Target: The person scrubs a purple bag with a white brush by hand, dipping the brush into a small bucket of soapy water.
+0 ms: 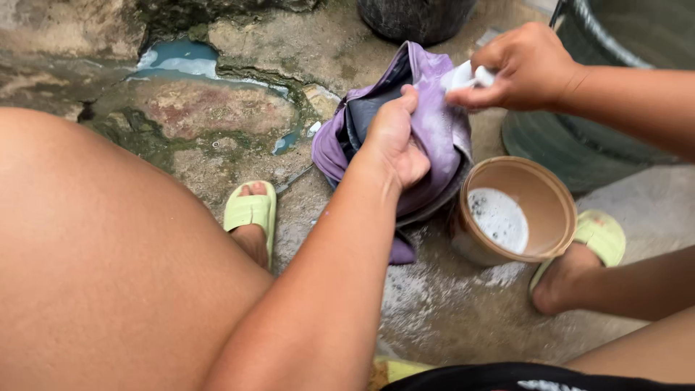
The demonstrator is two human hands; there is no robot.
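Currently, I log: left hand (394, 141) clamped on purple garment (434, 123), bunched on wet concrete at scene centre. Right hand (521, 65) pinches white soap piece (463, 76) against cloth, far right of garment.

Risks, my judgement: soap slick, could slip from fingers; brown tub (517, 210) of sudsy water touches garment's near right edge, elbow or tugged cloth could tip it; suds on ground (420, 297) make footing slippery for green sandals (250, 210).

Room: dark green basin (572, 145) crowds right; puddle (181, 58) far left; open ground left of garment.
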